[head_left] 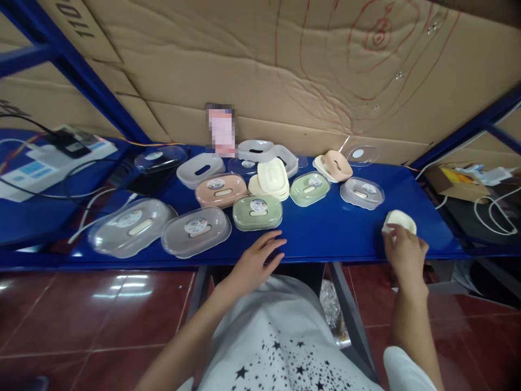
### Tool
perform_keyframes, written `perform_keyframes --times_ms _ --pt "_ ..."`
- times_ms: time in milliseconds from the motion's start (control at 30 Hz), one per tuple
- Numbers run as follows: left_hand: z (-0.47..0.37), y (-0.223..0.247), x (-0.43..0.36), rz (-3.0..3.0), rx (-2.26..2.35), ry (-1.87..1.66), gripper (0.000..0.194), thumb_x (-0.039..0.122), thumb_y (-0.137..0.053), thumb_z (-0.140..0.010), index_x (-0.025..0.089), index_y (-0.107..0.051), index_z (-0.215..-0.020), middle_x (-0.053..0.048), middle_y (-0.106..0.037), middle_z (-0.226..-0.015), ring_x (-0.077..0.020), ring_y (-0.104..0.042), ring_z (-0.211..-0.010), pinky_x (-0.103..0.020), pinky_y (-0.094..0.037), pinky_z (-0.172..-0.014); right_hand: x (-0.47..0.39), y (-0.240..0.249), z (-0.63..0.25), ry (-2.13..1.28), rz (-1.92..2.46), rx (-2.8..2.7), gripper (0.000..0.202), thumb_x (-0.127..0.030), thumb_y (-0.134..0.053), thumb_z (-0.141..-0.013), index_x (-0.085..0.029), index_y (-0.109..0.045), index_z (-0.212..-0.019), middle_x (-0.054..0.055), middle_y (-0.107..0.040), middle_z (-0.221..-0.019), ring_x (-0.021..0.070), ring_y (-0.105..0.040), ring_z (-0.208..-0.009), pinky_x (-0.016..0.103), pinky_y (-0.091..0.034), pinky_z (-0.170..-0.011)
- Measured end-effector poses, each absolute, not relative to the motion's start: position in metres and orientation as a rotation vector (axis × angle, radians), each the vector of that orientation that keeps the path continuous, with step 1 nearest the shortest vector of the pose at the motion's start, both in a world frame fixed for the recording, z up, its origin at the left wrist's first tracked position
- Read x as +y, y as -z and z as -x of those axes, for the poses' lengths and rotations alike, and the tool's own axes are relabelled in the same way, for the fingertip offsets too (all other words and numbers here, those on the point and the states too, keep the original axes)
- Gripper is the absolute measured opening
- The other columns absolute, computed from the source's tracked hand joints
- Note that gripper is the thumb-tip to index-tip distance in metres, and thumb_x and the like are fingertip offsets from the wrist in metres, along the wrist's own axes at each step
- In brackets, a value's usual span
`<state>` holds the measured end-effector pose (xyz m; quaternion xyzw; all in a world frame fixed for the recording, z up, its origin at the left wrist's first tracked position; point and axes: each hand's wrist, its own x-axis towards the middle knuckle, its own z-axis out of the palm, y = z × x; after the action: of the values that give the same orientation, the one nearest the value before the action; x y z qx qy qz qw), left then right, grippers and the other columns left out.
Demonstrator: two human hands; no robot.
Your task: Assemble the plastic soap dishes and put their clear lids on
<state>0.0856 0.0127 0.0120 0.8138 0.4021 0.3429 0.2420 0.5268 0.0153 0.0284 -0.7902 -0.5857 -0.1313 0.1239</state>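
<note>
My right hand (404, 251) grips a cream soap-dish piece (401, 220) at the right front of the blue shelf (325, 233). My left hand (256, 260) rests flat on the shelf's front edge, fingers apart, holding nothing, just in front of a green lidded soap box (257, 212). Beside that box lie a grey lidded box (196, 231) and a larger clear one (130, 226). Further back sit a peach box (221, 189), a stack of cream trays (272, 180), a pale green box (310, 188) and a grey box (362, 192).
Loose clear lids (160, 158) and grey trays (255, 150) lie at the back near a peach tray (336, 165). Cardboard (285, 70) lines the wall behind. White devices and cables (49, 160) sit at left, a cardboard box (456, 182) and cords at right. Red tile floor lies below.
</note>
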Motion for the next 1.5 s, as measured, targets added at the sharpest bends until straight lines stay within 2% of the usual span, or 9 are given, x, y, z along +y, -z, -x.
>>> perform_keyframes --times_ms 133,267,367,533,733,900,1067,1267,1500 --pt "-0.09 -0.013 0.012 -2.428 1.173 -1.093 0.035 0.022 -0.06 -0.106 0.027 -0.064 -0.141 -0.013 -0.061 -0.154 -0.0271 -0.06 -0.145 -0.048 -0.053 -0.12 -0.023 -0.026 -0.474 0.172 2.011 -2.034 0.034 -0.047 -0.048 -0.103 -0.04 -0.067 -0.129 0.007 -0.081 -0.111 0.0366 -0.076 -0.107 0.063 -0.05 -0.102" --pt "-0.086 -0.017 0.02 -2.552 1.513 -1.089 0.054 0.021 -0.066 -0.102 0.031 -0.056 -0.154 -0.014 -0.053 -0.165 -0.0367 -0.047 -0.155 -0.064 -0.034 -0.129 -0.013 -0.044 -0.431 0.008 1.583 -2.288 0.054 -0.036 -0.046 -0.106 -0.054 -0.046 -0.156 0.002 -0.078 -0.13 0.0399 -0.075 -0.116 0.072 -0.051 -0.102" --pt "-0.079 -0.017 0.021 -2.557 1.661 -1.012 0.058 0.023 -0.066 -0.103 0.031 -0.051 -0.158 -0.014 -0.051 -0.166 -0.039 -0.046 -0.156 -0.069 -0.025 -0.131 0.018 -0.063 -0.405 0.0 1.443 -2.372 0.058 -0.037 -0.049 -0.107 -0.048 -0.04 -0.163 0.005 -0.073 -0.142 0.0392 -0.069 -0.129 0.071 -0.048 -0.111" --pt "-0.074 -0.011 0.008 -2.556 1.756 -1.055 0.049 0.025 -0.067 -0.102 0.027 -0.057 -0.15 -0.017 -0.056 -0.16 -0.0393 -0.05 -0.152 -0.067 -0.025 -0.13 0.099 -0.076 -0.339 0.021 1.216 -2.514 0.043 -0.028 -0.043 -0.112 -0.026 -0.059 -0.151 0.009 -0.064 -0.155 0.0302 -0.058 -0.143 0.054 -0.041 -0.121" --pt "-0.072 -0.006 0.004 -2.534 1.717 -1.104 0.042 0.023 -0.067 -0.101 0.024 -0.059 -0.142 -0.018 -0.059 -0.155 -0.038 -0.049 -0.153 -0.068 -0.027 -0.13 0.172 -0.068 -0.259 0.176 1.32 -2.64 0.046 -0.039 -0.059 -0.107 -0.008 -0.063 -0.141 0.025 -0.068 -0.142 0.0391 -0.059 -0.132 0.054 -0.039 -0.113" --pt "-0.067 -0.005 0.009 -2.492 1.659 -1.109 0.042 0.022 -0.065 -0.102 0.025 -0.057 -0.143 -0.017 -0.057 -0.156 -0.0377 -0.044 -0.156 -0.071 -0.025 -0.131 0.166 -0.069 -0.267 0.125 1.301 -2.638 0.031 -0.021 -0.044 -0.11 -0.014 -0.073 -0.117 0.016 -0.077 -0.115 0.0321 -0.067 -0.112 0.052 -0.037 -0.114" --pt "-0.072 -0.006 0.009 -2.537 1.642 -1.174 0.044 0.021 -0.066 -0.102 0.023 -0.055 -0.144 -0.019 -0.054 -0.157 -0.0398 -0.045 -0.156 -0.075 -0.024 -0.13 0.138 -0.077 -0.314 -0.048 1.088 -2.638 0.034 -0.025 -0.039 -0.113 -0.024 -0.073 -0.118 0.007 -0.078 -0.119 0.0247 -0.067 -0.117 0.05 -0.03 -0.124" --pt "-0.09 -0.021 0.006 -2.633 1.402 -1.326 0.066 0.015 -0.071 -0.098 0.029 -0.044 -0.157 -0.016 -0.058 -0.157 -0.0335 -0.052 -0.152 -0.051 -0.05 -0.121 0.077 -0.088 -0.356 -0.396 0.94 -2.29 0.026 -0.03 -0.044 -0.112 -0.027 -0.065 -0.128 0.01 -0.07 -0.121 0.0257 -0.066 -0.119 0.046 -0.054 -0.106" --pt "-0.095 -0.044 0.021 -2.566 1.263 -1.501 0.045 0.01 -0.061 -0.102 0.034 -0.057 -0.14 -0.003 -0.078 -0.124 -0.0232 -0.073 -0.125 -0.049 -0.058 -0.112 0.073 -0.115 -0.357 -0.617 0.901 -2.242 0.04 -0.047 -0.033 -0.115 -0.03 -0.07 -0.116 0.005 -0.073 -0.119 0.0241 -0.071 -0.117 0.043 -0.058 -0.106"
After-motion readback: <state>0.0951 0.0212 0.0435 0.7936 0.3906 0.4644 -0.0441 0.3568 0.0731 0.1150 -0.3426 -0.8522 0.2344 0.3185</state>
